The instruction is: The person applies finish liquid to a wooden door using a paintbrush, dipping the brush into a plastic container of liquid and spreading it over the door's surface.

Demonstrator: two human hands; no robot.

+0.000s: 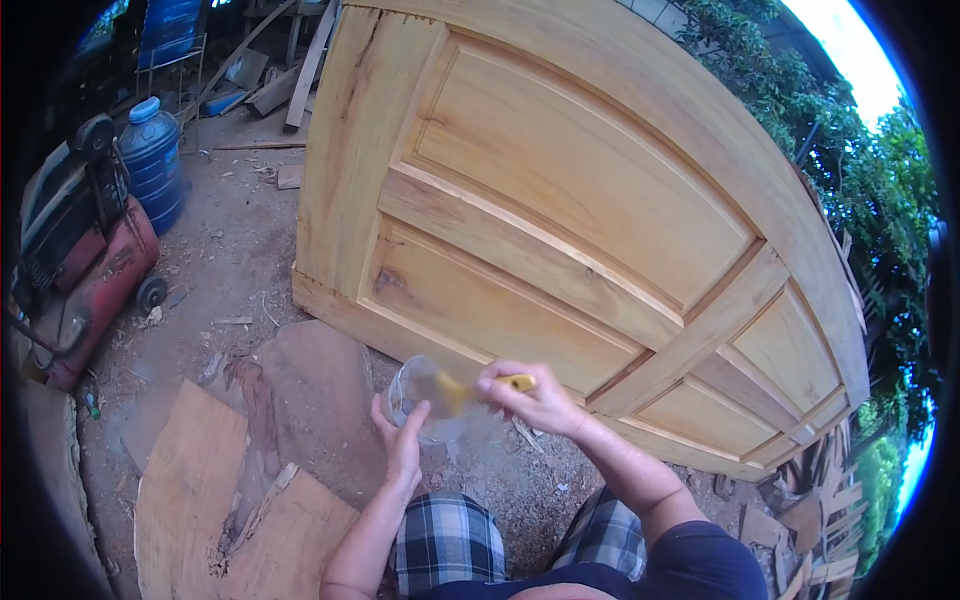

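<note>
A clear round plastic container [437,428] is held by its side in my left hand [403,440], the thumb lying against its wall. My right hand [530,398] is closed around the yellow handle of a brush [516,382], whose head is blurred by motion at the container's right edge. What the container holds is hard to make out. Just beyond both hands stands a large panelled wooden door [560,200], tilted on its long side, with its lower edge close to the container.
A red air compressor [95,290] and a blue water jug [152,165] stand at the left. Wooden boards [200,480] lie on the dirt ground at the lower left. Scrap wood [820,530] is piled at the lower right, with trees [850,150] behind the door.
</note>
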